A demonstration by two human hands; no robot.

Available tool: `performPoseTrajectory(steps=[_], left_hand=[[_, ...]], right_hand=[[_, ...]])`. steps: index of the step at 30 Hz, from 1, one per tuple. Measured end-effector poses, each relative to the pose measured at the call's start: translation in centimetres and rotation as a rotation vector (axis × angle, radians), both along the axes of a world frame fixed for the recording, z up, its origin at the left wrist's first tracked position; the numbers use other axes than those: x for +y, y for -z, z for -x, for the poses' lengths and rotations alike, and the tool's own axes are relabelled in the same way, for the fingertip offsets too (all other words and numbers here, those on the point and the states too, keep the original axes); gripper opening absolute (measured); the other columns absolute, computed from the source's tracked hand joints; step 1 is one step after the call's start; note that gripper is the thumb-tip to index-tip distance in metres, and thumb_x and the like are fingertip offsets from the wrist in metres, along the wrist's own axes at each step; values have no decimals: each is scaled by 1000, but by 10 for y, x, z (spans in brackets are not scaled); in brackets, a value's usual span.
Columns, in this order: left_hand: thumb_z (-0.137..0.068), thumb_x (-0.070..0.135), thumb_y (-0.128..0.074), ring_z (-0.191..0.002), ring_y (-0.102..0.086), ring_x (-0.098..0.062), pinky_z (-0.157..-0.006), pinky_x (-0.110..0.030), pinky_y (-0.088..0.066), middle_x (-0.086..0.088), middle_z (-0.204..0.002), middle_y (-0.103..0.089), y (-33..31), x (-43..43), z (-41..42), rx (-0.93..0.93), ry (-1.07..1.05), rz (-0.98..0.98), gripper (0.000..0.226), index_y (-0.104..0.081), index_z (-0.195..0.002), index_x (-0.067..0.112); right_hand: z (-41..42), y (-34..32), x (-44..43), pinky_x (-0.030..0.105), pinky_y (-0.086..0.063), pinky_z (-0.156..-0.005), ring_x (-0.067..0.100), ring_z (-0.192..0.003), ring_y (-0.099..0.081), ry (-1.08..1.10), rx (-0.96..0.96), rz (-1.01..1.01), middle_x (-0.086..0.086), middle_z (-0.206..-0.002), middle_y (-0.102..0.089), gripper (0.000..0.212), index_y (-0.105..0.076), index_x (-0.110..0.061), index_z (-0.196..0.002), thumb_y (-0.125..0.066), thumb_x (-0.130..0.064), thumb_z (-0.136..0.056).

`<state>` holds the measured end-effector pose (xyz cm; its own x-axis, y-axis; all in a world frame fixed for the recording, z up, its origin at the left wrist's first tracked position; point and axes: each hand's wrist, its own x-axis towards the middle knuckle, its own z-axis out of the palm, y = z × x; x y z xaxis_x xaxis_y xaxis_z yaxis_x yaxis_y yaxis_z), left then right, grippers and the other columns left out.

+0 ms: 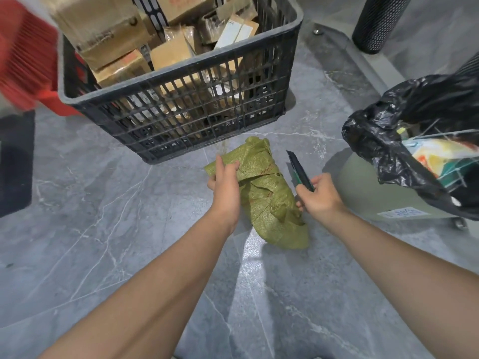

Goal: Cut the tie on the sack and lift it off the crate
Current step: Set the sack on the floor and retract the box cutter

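Note:
A crumpled green woven sack (269, 200) hangs in the air above the grey floor, in front of the dark slatted crate (181, 73). My left hand (226, 185) grips the sack's upper left edge. My right hand (320, 195) is closed around a green and black utility knife (300, 171) just right of the sack, with the blade pointing up and away. No tie is visible on the sack. The crate stands behind the sack, apart from it, and is filled with several brown cardboard boxes and packets.
A bin lined with a black plastic bag (414, 120) stands at the right, holding rubbish. A red plastic object (26, 55) is at the upper left, blurred. A dark box (15, 161) sits at the left edge. A black mesh cylinder (378, 22) stands at the back right.

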<state>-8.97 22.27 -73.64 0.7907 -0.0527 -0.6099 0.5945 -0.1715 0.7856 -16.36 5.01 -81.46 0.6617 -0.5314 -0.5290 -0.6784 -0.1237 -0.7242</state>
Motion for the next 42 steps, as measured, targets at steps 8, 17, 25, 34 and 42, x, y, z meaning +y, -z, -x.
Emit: performPoseTrajectory(steps=[8,17,25,34,42], left_hand=[[-103,42,-44,-158,-14,-22,-122,-54,-15,3,-173,-9,-31,-3,-23,-52,34,12,66,-17,-163,47],[-95,54,-46,-161,0,-22,-125,-59,-6,8,-174,-3,-132,14,-24,-5,108,40,74,-14,-161,51],[-105,47,-46,-160,-12,-23,-125,-50,-14,5,-175,-8,-323,22,-19,24,51,83,61,-23,-161,49],[-80,67,-55,-156,-26,-16,-127,-50,-15,12,-169,-29,-545,32,-23,-103,131,189,87,-24,-160,50],[-98,54,-49,-159,-16,-20,-128,-49,-13,2,-173,-18,-717,37,-25,-186,130,268,70,-23,-162,43]], right_hand=[[-26,-42,13,36,-52,-55,20,-56,-59,-1,-169,-186,12,-82,-63,27,-40,-13,-123,-56,-16,-101],[-33,-158,37,34,-52,-58,18,-60,-58,58,-277,-312,7,-83,-59,16,-52,-21,-95,-45,-15,-108],[-17,-348,67,30,-54,-54,13,-59,-60,62,-292,-402,7,-87,-62,15,-55,-17,-98,-45,-12,-108],[-24,-597,81,27,-50,-52,21,-70,-58,21,-345,-446,13,-108,-58,27,-52,-4,-117,-38,10,-98],[-18,-779,80,39,-54,-73,26,-85,-60,1,-400,-395,17,-126,-56,46,-53,-19,-119,-44,14,-88]])
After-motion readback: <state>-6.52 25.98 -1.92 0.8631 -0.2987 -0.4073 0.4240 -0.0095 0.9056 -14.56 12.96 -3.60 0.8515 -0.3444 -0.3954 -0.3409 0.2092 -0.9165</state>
